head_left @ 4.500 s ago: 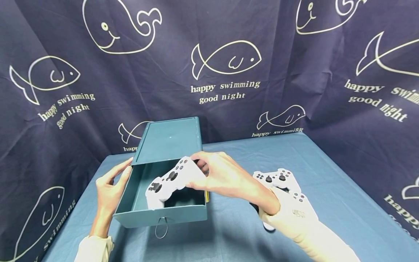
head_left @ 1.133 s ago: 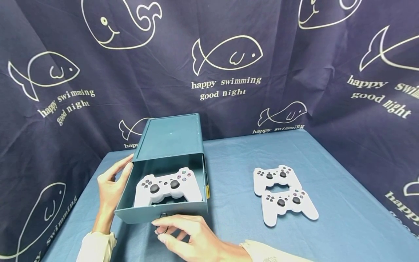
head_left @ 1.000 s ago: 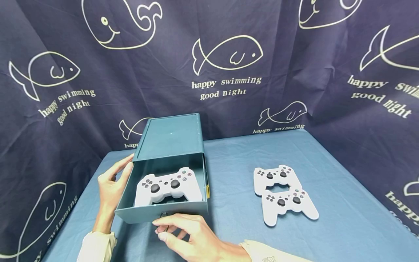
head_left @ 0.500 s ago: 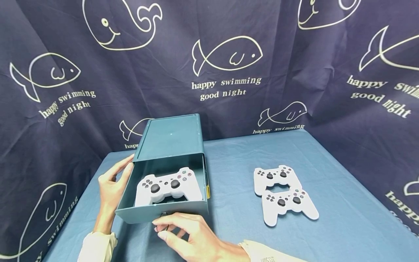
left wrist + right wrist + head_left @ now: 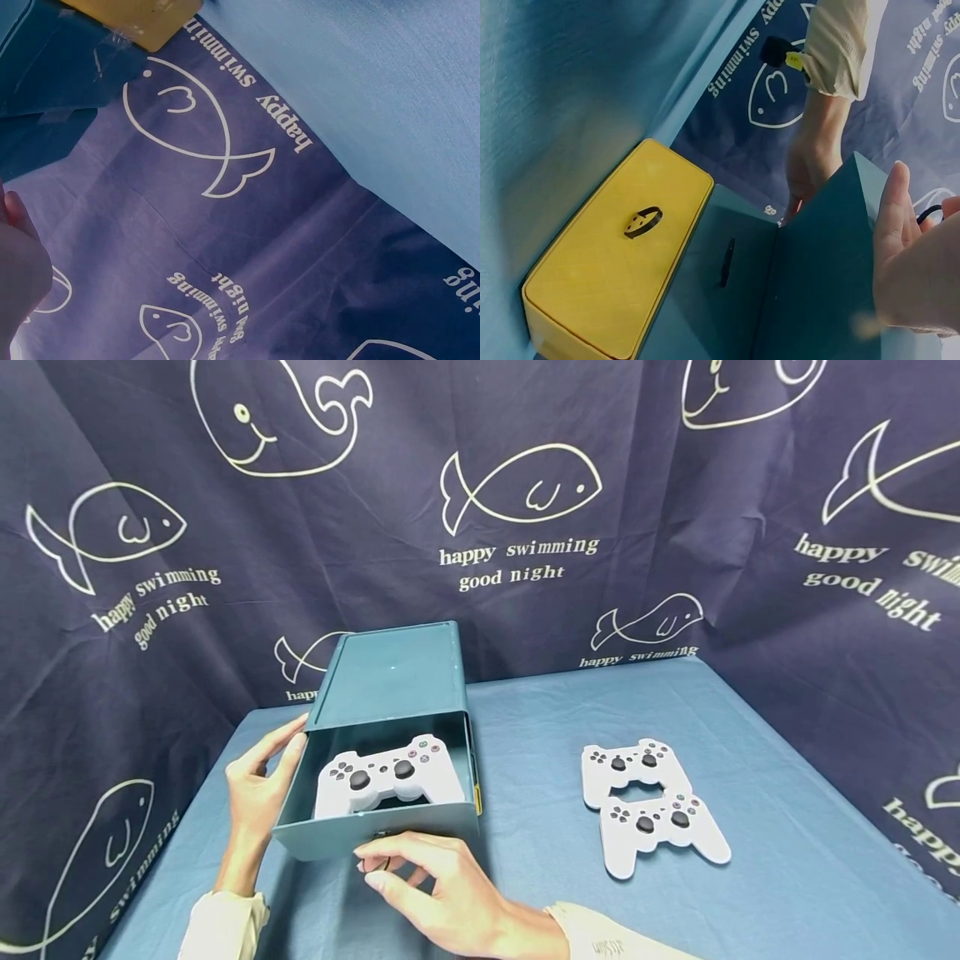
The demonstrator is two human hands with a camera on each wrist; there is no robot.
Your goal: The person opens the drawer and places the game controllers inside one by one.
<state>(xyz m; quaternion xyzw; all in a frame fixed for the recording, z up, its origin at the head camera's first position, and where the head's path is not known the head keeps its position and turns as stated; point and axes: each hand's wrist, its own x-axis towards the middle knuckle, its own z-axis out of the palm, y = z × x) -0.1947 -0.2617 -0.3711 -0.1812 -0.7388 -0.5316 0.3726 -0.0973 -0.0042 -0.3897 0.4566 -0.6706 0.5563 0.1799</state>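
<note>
A teal drawer [image 5: 375, 833] stands pulled out of the teal drawer unit [image 5: 390, 677] on the left of the table. Inside lies a white game controller [image 5: 390, 781] with black thumbsticks, face up. My right hand [image 5: 446, 889] pinches the dark ring pull at the drawer's front; in the right wrist view the ring [image 5: 928, 214] shows partly behind the fingers. My left hand [image 5: 255, 789] touches the unit's left front edge with straight thumb and fingers. That hand [image 5: 22, 262] is only partly visible in the left wrist view.
Two more white controllers, a rear one [image 5: 637, 764] and a front one [image 5: 663, 831], overlap on the blue cloth to the right. Below the open drawer are another teal drawer front [image 5: 705, 289] and a yellow drawer [image 5: 622, 255]. A dark printed curtain [image 5: 517, 610] hangs behind.
My right hand earlier held the controller over the drawer; it now lies inside, and that hand is at the ring pull. Within the last half second the drawer has slid slightly inward.
</note>
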